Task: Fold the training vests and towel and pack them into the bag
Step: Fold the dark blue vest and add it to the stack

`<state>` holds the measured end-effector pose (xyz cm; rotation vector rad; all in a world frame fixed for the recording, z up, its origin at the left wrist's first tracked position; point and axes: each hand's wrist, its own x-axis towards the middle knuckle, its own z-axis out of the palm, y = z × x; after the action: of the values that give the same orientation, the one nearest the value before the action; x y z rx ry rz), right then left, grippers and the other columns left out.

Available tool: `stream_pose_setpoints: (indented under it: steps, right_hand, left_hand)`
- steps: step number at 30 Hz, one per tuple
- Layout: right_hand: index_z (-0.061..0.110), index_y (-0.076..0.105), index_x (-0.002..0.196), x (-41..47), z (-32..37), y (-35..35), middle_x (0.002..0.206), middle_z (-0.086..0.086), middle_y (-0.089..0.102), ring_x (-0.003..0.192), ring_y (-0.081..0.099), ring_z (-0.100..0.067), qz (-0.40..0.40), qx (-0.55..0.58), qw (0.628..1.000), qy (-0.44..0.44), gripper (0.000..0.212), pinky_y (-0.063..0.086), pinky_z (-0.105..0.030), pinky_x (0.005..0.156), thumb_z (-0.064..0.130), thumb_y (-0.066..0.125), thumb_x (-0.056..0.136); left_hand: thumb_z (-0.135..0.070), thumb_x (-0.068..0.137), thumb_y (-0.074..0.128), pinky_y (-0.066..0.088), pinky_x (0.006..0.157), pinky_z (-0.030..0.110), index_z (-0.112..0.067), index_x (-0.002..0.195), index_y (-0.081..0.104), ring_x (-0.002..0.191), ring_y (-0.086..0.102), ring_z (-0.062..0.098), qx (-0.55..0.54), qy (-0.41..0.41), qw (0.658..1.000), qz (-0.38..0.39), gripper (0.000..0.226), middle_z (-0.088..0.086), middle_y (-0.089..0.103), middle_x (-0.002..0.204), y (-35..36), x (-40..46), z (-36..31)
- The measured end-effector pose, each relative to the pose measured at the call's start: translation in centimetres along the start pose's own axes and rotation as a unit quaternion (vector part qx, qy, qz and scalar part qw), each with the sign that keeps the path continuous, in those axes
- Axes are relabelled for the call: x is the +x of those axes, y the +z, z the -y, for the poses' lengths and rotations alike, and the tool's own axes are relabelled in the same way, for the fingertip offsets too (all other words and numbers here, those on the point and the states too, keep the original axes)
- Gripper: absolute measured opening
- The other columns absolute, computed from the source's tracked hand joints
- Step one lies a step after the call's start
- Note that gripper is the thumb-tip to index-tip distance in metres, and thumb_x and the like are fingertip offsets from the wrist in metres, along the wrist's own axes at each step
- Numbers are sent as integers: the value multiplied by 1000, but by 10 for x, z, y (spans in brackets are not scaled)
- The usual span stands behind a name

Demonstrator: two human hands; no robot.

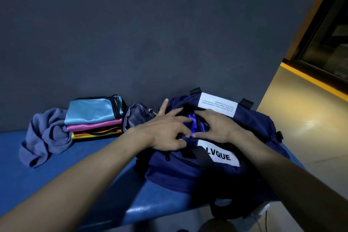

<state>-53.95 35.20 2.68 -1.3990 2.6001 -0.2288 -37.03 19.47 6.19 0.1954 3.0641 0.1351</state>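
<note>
A navy duffel bag [169, 167] with white labels sits on the blue bench, its top opening showing shiny purple fabric [194, 121] inside. My left hand [167, 132] rests on the bag's left rim, fingers spread and curled at the opening. Opposite it, my right hand [216, 128] presses flat on the right side of the opening, fingertips touching the purple fabric. To the left lies a stack of folded vests [94, 120]: light blue on top, then pink, orange and yellow. A crumpled grey-blue towel [45, 135] lies left of the stack.
The blue bench [66, 171] stands against a dark grey wall. A grey mesh pouch [134, 117] lies between the vest stack and the bag. The bag's black strap [205, 158] drapes over its front. A yellow wall and pale floor are at the right.
</note>
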Motion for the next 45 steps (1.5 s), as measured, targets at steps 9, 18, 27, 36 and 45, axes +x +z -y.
stream_pose_setpoints:
  steps: [9,18,27,36,45]
  right_hand:
    - [30,62,135,11,5,16,148,1,53,137,48,-18,16,30,990,-139,64,41,-38,112,64,58,81]
    - [34,42,154,19,-8,56,169,11,7,155,-7,-13,81,48,988,-120,76,2,-32,128,65,54,85]
    - [26,73,125,-6,7,-23,128,10,71,119,62,-7,-43,126,988,-73,28,43,-24,103,27,65,98]
    - [21,77,100,3,113,-53,94,11,75,82,66,-7,-221,228,933,-171,16,48,-18,79,16,62,98]
    - [19,76,99,32,177,-20,94,11,71,80,61,2,-192,228,927,-227,14,45,-15,77,12,64,96]
  left_hand:
    - [-40,90,56,-24,116,63,-41,86,55,156,12,26,-5,24,999,-24,4,-10,46,146,14,3,7]
    - [-44,88,57,-21,118,62,-36,94,67,136,35,17,4,34,999,-41,15,-10,45,116,20,3,6]
    - [-45,86,48,-14,124,52,-33,116,67,132,41,15,-10,26,998,-65,38,-11,50,125,12,-2,4]
    - [-12,77,50,42,104,38,-11,124,60,114,56,28,-62,-43,937,-342,48,6,58,123,-18,-82,66]
    - [-61,58,85,39,109,45,-14,151,38,127,47,33,139,-271,945,-119,114,8,46,144,58,-156,163]
